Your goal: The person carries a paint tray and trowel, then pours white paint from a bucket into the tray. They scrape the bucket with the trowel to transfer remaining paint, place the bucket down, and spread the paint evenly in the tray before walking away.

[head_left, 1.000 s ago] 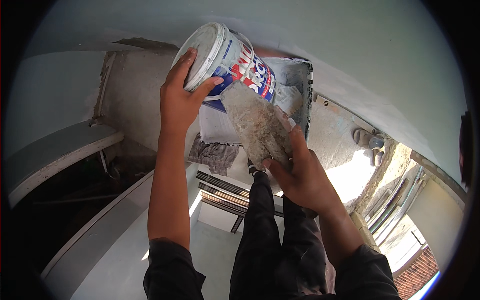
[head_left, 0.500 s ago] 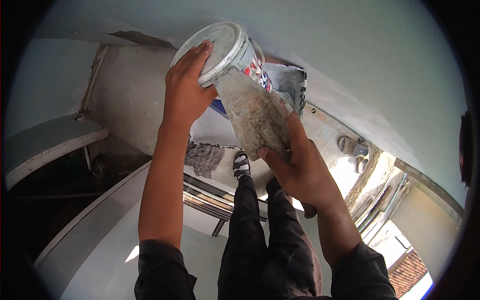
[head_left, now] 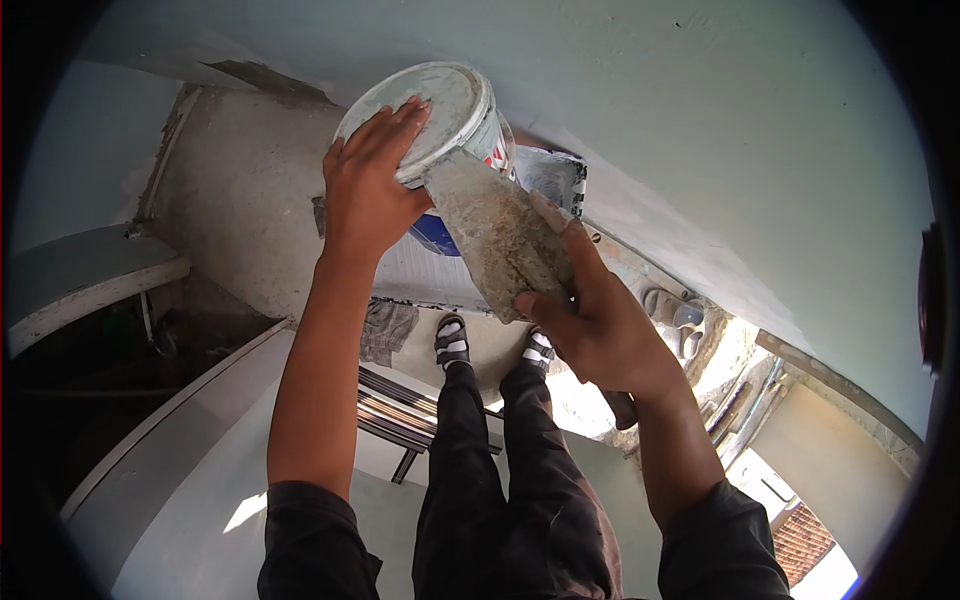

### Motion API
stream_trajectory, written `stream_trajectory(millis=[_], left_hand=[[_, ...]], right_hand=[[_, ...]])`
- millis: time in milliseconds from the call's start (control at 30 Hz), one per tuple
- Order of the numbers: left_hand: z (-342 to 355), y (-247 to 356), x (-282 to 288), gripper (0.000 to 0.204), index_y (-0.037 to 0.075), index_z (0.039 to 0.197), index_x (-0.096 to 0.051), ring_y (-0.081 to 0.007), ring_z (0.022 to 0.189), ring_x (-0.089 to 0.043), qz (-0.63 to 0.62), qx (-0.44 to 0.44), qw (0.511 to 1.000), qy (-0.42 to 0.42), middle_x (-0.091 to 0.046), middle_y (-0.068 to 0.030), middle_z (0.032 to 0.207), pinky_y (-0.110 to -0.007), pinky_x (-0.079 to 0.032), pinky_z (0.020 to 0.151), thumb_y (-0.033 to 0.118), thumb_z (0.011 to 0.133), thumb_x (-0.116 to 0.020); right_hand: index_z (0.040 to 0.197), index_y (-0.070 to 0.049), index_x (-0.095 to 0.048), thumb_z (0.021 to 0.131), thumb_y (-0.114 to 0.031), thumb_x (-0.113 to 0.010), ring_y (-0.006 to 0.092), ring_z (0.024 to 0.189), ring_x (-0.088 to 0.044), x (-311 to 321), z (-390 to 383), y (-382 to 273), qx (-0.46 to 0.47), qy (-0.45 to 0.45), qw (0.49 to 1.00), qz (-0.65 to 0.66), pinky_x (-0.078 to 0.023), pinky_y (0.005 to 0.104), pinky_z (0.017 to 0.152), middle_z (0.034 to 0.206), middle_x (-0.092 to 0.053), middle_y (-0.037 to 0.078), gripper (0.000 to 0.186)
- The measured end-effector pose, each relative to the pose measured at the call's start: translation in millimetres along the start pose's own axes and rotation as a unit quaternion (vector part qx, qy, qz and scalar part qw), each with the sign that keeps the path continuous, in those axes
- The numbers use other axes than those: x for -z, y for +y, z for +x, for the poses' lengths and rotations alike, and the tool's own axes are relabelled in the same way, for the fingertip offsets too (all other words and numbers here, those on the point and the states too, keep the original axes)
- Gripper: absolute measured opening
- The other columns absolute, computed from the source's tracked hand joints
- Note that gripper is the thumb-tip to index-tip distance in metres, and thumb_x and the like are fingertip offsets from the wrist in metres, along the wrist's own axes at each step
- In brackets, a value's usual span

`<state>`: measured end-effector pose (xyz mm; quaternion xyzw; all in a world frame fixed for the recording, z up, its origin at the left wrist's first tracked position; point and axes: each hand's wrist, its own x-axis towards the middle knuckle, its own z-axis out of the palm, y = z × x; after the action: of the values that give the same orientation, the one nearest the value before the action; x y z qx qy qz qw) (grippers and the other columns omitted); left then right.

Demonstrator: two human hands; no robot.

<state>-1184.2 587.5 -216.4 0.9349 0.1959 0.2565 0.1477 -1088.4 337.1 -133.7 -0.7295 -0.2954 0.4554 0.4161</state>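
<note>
My left hand (head_left: 368,185) grips the lid and rim of a round white plastic paint bucket (head_left: 450,97) with red and blue markings, tilted with its lid toward me. My right hand (head_left: 600,325) holds a grimy metal trowel (head_left: 480,225), whose blade tip is at the bucket's rim, on the side near me; a pale smear coats one fingertip. Behind both lies a paint-streaked rectangular tray (head_left: 557,168), partly hidden by bucket and trowel. A crumpled grey checked cloth (head_left: 385,330) lies below the tray.
A pale wall (head_left: 750,120) spans the top and right. A ledge (head_left: 95,280) is at left over a dark recess. My sandalled feet (head_left: 451,338) stand below the tray. Loose sandals (head_left: 675,315) lie at right beside a sunlit opening with long bars (head_left: 745,410).
My view has shifted, showing both feet. My left fingers lie further across the lid, which faces up more, hiding most of the markings. The trowel stays against the bucket.
</note>
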Motion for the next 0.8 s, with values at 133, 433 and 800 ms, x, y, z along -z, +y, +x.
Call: stream_trajectory(millis=[133,433,800], left_hand=[[3,-1,0,0.075,0.021,0.131,-0.066,-0.0253,0.131,-0.057,-0.006,-0.002,1.000,-0.006,-0.064,0.0014,0.137,-0.052,-0.038,0.106,0.030,0.061,-0.090],[12,5,12,0.071,0.016,0.130,-0.068,-0.0290,0.127,-0.060,-0.015,-0.040,0.999,-0.025,-0.067,-0.0033,0.133,-0.042,-0.044,0.101,0.017,0.062,-0.088],[14,6,10,0.082,0.018,0.130,-0.068,-0.0241,0.131,-0.057,-0.022,-0.001,0.999,-0.033,-0.065,0.0024,0.135,-0.059,-0.035,0.109,0.036,0.053,-0.093]], right_hand=[[0.156,-0.001,-0.024,0.096,-0.010,-0.064,0.0202,0.100,-0.063,14,5,8,0.046,-0.008,0.997,-0.065,-0.049,0.0299,0.088,0.115,-0.064,0.020,0.073],[0.152,0.010,-0.023,0.097,-0.028,-0.063,0.0386,0.127,-0.057,50,14,-20,-0.078,-0.096,0.985,-0.117,-0.040,0.0394,0.108,0.131,-0.058,0.034,0.078],[0.160,-0.012,-0.015,0.096,0.001,-0.055,0.0059,0.058,-0.046,-1,18,29,0.013,-0.022,0.994,0.107,-0.040,0.0233,0.052,0.099,-0.059,0.004,0.077]])
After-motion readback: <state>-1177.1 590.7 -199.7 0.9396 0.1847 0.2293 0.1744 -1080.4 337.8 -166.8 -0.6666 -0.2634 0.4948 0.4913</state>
